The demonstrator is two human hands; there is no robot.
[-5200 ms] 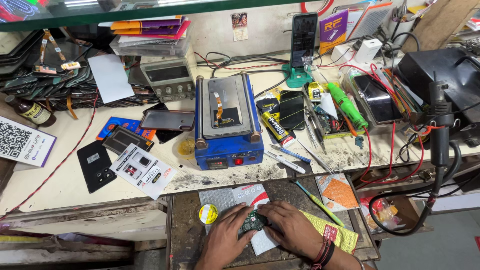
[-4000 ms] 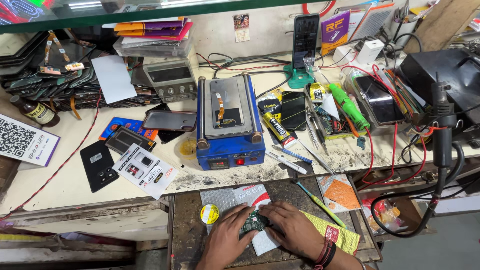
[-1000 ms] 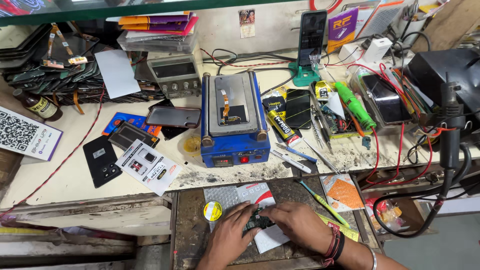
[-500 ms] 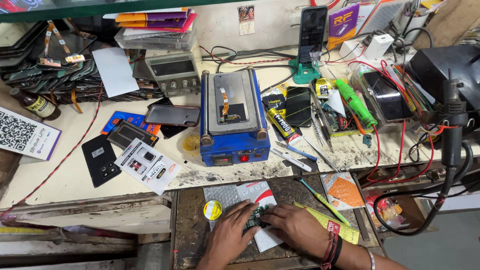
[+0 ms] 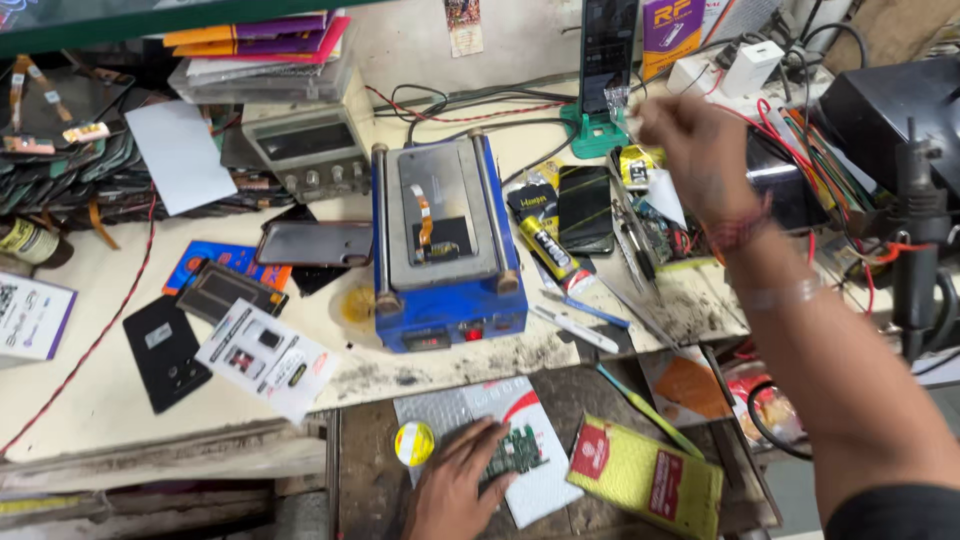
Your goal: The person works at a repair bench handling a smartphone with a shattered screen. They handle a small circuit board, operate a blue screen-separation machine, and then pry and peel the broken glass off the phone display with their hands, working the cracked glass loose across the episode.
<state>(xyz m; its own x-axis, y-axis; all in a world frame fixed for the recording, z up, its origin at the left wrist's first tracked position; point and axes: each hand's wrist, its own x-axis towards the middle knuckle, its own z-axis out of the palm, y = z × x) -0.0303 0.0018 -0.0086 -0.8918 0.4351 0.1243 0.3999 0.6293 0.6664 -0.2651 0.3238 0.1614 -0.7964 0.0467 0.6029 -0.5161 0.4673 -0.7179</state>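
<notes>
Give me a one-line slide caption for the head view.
Left hand rests on a green circuit board; right hand reaches over the cluttered repair bench.

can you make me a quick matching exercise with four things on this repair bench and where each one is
Things:
1. left hand
2. right hand
3. blue box-shaped heating machine with a grey metal top
4. small round yellow tape roll

Places:
A. middle of the bench, beside a dark phone lying flat
B. raised over the tools at the back right
C. resting on the small green circuit board
D. just left of the hand on the lower tray

Pairs: 1-C, 2-B, 3-A, 4-D
</notes>
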